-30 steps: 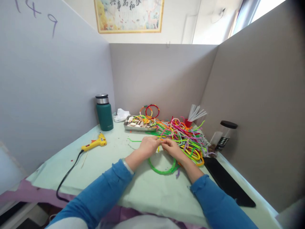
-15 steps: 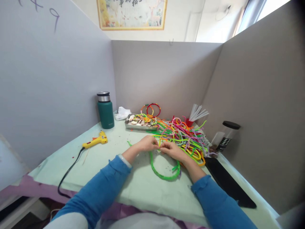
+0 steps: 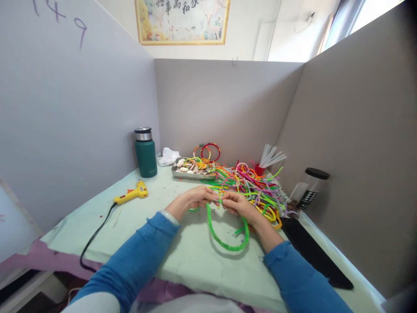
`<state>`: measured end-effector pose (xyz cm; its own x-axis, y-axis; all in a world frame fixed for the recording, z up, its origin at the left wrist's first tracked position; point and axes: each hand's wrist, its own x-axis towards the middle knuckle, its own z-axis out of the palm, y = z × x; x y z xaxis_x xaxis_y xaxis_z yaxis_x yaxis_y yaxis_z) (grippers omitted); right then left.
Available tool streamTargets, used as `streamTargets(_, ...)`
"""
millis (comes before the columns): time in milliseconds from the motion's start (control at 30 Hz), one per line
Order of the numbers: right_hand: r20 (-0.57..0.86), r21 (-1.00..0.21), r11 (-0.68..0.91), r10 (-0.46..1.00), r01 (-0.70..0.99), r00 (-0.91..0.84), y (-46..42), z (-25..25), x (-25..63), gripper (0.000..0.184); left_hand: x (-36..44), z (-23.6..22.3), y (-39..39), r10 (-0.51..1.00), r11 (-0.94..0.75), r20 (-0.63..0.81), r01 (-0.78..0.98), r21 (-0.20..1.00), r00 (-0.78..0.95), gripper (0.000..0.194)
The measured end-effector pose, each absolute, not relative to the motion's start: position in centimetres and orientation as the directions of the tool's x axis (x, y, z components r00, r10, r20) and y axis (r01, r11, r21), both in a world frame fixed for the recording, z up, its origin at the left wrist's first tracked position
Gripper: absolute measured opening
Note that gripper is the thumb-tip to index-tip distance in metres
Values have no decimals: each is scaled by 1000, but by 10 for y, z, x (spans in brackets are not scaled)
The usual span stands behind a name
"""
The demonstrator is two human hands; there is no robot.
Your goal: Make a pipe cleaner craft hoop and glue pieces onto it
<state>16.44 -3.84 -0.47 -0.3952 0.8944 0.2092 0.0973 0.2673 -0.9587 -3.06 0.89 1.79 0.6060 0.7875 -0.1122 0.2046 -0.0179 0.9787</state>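
A fuzzy green pipe cleaner hoop [image 3: 228, 247] hangs in a loop below my two hands, just above the table. My left hand [image 3: 202, 198] pinches it at the upper left, fingertips pressed together. Close against it, my right hand [image 3: 237, 203] is closed on the upper right of the same hoop. Between the fingertips a small bit of green shows; how it is joined there is too small to make out. A loose green end pokes out below my left hand. Behind the hands spreads a heap of coloured pipe cleaners [image 3: 250, 180].
At the back stand a metal tray [image 3: 195, 176] of shells, two finished-looking hoops [image 3: 210, 151] and a green bottle [image 3: 146, 154]. A yellow glue gun [image 3: 132, 193] with its cord lies left. On the right are a black flat object [image 3: 316, 252], a clear jar [image 3: 309, 189] and a red cup [image 3: 259, 169] of white sticks.
The green loop has lifted slightly and swung a little right. The loose end on the left has drawn in under my left hand. Both hands stay pinched close together.
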Motion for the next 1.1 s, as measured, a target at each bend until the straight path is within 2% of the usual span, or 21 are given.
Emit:
streamTargets(100,192,-973,224,920,56,-342,-40,-3,161,26,-27,18,8,712,159,-206,132,978,671,30)
streamTargets(200,163,-986,162,939,-28,-302,-39,-3,158,26,-23,17,7,755,199,-186,51,979,628,32)
streamTargets(400,96,-981,48,962,-188,-256,-32,-7,157,26,-17,10,5,809,122,-114,24,992,577,32)
streamTargets(533,42,-984,-1,970,-180,-237,-27,-11,159,30,-15,3,5,851,74,-115,98,992,512,26)
streamTargets(700,44,-986,6,973,-168,-225,-23,-14,159,28,-14,1,5,876,-5,-68,150,989,478,38)
streamTargets(867,29,-983,-5,983,-184,-181,-26,-10,160,24,-15,1,6,874,-104,14,158,982,486,43)
streamTargets(1100,38,-987,0,971,-158,-235,-26,-10,165,24,-16,-4,12,888,-116,36,148,982,458,40)
